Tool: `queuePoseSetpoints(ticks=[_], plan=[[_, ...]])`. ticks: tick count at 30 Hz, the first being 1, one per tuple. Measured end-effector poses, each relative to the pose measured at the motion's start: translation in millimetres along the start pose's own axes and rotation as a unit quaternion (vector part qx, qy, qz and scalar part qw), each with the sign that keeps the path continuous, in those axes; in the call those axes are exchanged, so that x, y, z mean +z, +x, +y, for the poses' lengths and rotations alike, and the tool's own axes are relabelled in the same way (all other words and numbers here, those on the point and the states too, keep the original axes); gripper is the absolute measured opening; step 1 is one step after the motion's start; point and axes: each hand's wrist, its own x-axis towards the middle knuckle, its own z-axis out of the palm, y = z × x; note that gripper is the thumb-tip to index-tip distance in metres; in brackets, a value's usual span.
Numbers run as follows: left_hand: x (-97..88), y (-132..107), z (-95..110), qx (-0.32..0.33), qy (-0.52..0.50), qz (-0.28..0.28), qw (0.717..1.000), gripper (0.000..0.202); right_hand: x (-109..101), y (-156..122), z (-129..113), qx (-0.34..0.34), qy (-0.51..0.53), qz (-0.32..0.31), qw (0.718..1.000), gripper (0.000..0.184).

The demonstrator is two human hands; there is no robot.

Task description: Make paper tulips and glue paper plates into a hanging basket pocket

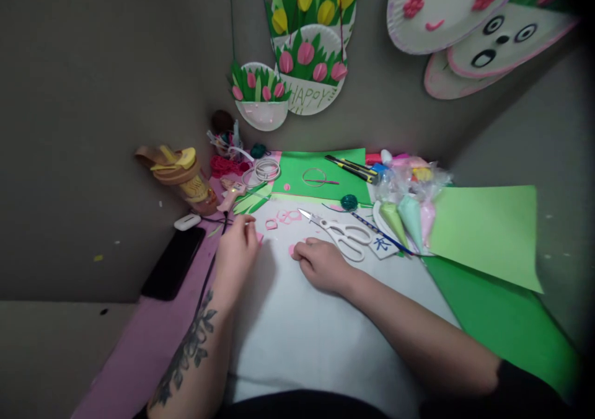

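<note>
Pinching pink paper piece [292, 250] with right hand [323, 266], at its nine o'clock | left hand [238, 245] curling beside pink scrap [260, 238], grip unclear | scissors [327, 224] lying nearer right hand, one o'clock, axis running ten-to-four

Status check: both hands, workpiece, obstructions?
Right hand pinching pink paper piece. Left hand at second pink piece, grip unclear. White scissors lying just beyond right hand, possibly in its way.
</note>
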Motion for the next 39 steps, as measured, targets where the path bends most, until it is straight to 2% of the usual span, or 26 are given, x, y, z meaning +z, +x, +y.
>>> queuePoseSetpoints(ticks=[3,5,8,11,12,15,19,24,26,33,39], plan=[[-36.8,-9.0,-20.7,-0.048,0.096,0.044,0.993,0.032,-1.1,-0.1,-0.9,0.004,0.007,0.000,1.000,0.021],[-52.4,-16.0,-43.8,-0.073,0.182,0.062,0.979,0.041,-1.4,-0.2,-1.0,0.010,0.014,0.000,1.000,0.021],[-60.3,-24.9,-81.3,-0.130,0.265,0.046,0.954,0.051,-0.9,-0.4,-1.3,0.014,0.022,-0.002,1.000,0.021],[-58.7,-30.0,-106.0,-0.155,0.269,-0.007,0.951,0.048,0.1,-0.5,-1.8,0.015,0.024,0.000,1.000,0.020],[-58.0,-30.8,-110.2,-0.158,0.263,-0.007,0.952,0.048,0.3,-0.6,-1.9,0.015,0.023,0.001,1.000,0.020],[-56.7,-30.5,-114.7,-0.153,0.251,0.023,0.956,0.046,0.7,-0.7,-2.2,0.019,0.020,0.003,1.000,0.020],[-57.2,-29.1,-115.4,-0.144,0.242,0.011,0.959,0.044,1.7,-1.2,-2.1,0.020,0.022,0.006,1.000,0.020],[-64.4,-40.6,-119.9,-0.115,0.225,0.132,0.958,0.036,2.9,-2.0,-1.5,0.018,0.022,0.006,1.000,0.020],[-68.3,-49.8,-121.9,-0.115,0.235,0.146,0.954,0.035,2.9,-2.1,-1.4,0.020,0.025,0.007,0.999,0.020],[-73.3,-79.0,-128.7,-0.145,0.271,0.088,0.948,0.030,4.4,-1.9,-0.3,0.021,0.029,0.006,0.999,0.021],[-69.4,-81.6,-127.5,-0.149,0.269,0.059,0.950,0.029,5.3,-2.5,-1.2,0.026,0.020,0.006,0.999,0.021]])
